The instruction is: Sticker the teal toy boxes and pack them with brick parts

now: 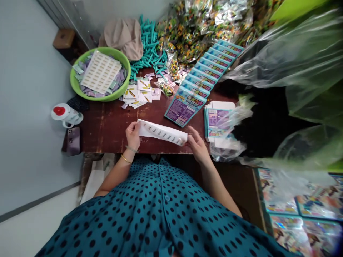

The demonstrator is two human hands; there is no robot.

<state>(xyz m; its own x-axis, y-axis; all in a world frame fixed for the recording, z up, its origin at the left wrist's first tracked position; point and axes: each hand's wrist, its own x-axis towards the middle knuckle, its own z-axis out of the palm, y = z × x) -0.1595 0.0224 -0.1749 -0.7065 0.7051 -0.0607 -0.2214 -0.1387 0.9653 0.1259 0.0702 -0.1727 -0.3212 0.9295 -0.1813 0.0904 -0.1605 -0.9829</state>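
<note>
A narrow white strip of printed stickers (164, 133) stretches between my hands above the front of the table. My left hand (132, 136) pinches its left end between thumb and fingers. At the right end, my right hand (197, 145) has its thumb and a finger on the strip's corner, while the index finger points away from it. Just beyond the strip stands the nearest of a leaning row of blue and purple boxes (184, 105). Right of my right hand lies a stack of flat cartons (219, 119), partly under clear plastic.
A green basin (127, 80) holds small packets and a sticker sheet (100, 71). Teal plastic pieces (150, 44), printed cards (138, 93) and bags of colourful beads (187, 35) crowd the back. At left are a lidded mug (72, 117) and a phone (73, 141).
</note>
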